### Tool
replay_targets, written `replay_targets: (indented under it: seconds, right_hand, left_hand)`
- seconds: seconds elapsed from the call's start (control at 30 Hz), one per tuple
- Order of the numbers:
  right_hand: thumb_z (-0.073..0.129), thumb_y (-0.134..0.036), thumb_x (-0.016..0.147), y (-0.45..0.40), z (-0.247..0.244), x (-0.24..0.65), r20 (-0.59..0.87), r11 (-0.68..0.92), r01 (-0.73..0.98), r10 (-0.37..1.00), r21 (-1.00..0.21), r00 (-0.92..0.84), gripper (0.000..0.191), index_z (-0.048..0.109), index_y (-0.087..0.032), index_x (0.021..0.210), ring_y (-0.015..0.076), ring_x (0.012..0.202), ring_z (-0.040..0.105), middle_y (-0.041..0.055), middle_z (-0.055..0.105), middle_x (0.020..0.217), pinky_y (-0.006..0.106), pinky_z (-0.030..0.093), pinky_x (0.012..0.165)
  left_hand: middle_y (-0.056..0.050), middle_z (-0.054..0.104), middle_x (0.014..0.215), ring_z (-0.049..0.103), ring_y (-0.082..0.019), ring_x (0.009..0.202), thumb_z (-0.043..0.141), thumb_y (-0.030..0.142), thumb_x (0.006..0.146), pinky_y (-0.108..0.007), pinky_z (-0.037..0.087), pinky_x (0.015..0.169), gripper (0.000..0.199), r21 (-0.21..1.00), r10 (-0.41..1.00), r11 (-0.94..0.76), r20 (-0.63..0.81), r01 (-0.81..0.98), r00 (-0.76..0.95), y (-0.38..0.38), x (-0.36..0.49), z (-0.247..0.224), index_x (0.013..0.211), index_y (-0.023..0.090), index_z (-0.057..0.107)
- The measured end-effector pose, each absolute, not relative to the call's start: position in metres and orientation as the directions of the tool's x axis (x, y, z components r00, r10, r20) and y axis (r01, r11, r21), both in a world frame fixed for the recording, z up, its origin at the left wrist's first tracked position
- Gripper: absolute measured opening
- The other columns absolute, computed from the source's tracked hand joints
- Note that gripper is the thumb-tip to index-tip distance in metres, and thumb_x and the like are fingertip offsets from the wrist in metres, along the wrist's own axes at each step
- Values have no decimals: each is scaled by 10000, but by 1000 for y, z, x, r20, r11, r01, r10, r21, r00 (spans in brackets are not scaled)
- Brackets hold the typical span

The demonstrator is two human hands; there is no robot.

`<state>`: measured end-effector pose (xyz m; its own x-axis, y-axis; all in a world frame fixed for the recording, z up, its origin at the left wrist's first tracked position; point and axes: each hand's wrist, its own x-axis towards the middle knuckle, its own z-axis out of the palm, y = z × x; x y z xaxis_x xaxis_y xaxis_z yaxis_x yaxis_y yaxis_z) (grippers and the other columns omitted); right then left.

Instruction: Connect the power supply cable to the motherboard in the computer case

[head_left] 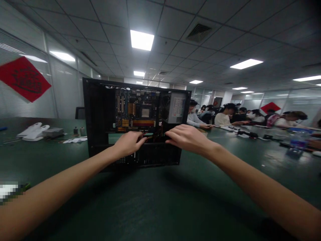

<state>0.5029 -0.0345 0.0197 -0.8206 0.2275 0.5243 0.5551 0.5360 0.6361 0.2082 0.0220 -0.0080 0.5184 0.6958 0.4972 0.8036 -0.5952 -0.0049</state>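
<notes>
A black computer case [135, 154] stands on the green table with its side off and its inside facing me. In its upper part I see a motherboard [137, 100] and, to the right of that, a silver power supply [177, 104]. Thin coloured cables [150, 138] run below the motherboard. My left hand [129, 142] is closed, with thumb and fingers pinched on these cables. At the case's lower right my right hand [187, 136] has its fingers curled inward. Whatever it grips, if anything, is hidden by the fingers.
On the table [155, 201] to the left are white plastic pieces [33, 131], a grey box [53, 132] and small bottles. A pixelated object [10, 191] lies near my left forearm. To the right are black parts [247, 134], a plastic bottle [298, 142] and several people.
</notes>
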Motion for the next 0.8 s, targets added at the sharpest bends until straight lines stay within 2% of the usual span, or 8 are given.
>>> replay_targets:
  seconds: [0.1, 0.17, 0.3, 0.43, 0.53, 0.6, 0.7, 0.8]
  right_hand:
    - [538, -358, 1068, -6, -10, 491, 415, 445, 623, 481, 644, -772, 317, 694, -107, 954, 222, 806, 704, 115, 743, 866, 349, 449, 778]
    - [494, -325, 1088, 8, -28, 487, 386, 423, 686, 598, 593, -702, 336, 689, -118, 909, 207, 761, 705, 104, 745, 832, 329, 405, 740]
    - [451, -322, 1104, 14, -45, 486, 421, 402, 762, 656, 508, -627, 335, 688, -135, 961, 200, 773, 709, 90, 757, 880, 319, 344, 668]
    - [432, -338, 1108, 6, -46, 485, 438, 388, 761, 644, 519, -627, 356, 685, -142, 953, 219, 788, 720, 81, 753, 883, 332, 340, 650]
    - [424, -334, 1109, -6, -47, 480, 449, 397, 752, 621, 526, -643, 366, 681, -143, 931, 225, 770, 725, 84, 748, 856, 335, 344, 636]
    - [407, -327, 1111, -19, -48, 474, 458, 396, 751, 612, 528, -645, 379, 681, -142, 925, 237, 758, 731, 92, 749, 845, 337, 354, 625]
    - [378, -307, 1113, -45, -47, 453, 466, 386, 763, 620, 518, -631, 394, 686, -136, 937, 253, 726, 736, 107, 750, 836, 335, 372, 587]
    - [380, -248, 1103, -76, -40, 421, 469, 383, 768, 625, 513, -625, 379, 696, -107, 950, 238, 689, 726, 127, 742, 820, 317, 394, 535]
  left_hand:
    - [-109, 775, 912, 727, -286, 801, 365, 533, 1057, -332, 437, 615, 515, -149, 723, -525, 441, 838, 531, 8, 208, -18, 975, 194, 744]
    - [-112, 774, 900, 730, -291, 785, 324, 546, 1067, -335, 436, 596, 561, -230, 719, -494, 434, 838, 543, 5, 208, -23, 963, 189, 743]
    - [-120, 764, 955, 728, -285, 800, 364, 488, 1069, -334, 436, 575, 475, -366, 624, -468, 508, 804, 594, 8, 207, -37, 1028, 147, 692]
    - [-101, 757, 924, 717, -260, 786, 344, 490, 1077, -327, 415, 582, 488, -343, 583, -491, 554, 801, 595, 8, 203, -47, 983, 152, 683]
    - [-88, 768, 891, 709, -256, 769, 267, 540, 1078, -321, 349, 570, 599, -241, 632, -477, 575, 845, 520, 2, 201, -47, 909, 182, 716]
    - [-87, 776, 876, 705, -263, 765, 228, 563, 1067, -322, 294, 567, 662, -120, 696, -408, 601, 905, 393, -1, 199, -43, 857, 204, 743]
    - [-92, 768, 833, 693, -281, 776, 236, 625, 1029, -329, 277, 592, 704, 158, 766, -280, 631, 947, 121, 3, 193, -31, 785, 215, 754]
    - [-75, 721, 716, 668, -262, 733, 252, 701, 985, -327, 338, 634, 736, 479, 837, -225, 540, 848, -83, 19, 180, -18, 670, 204, 693]
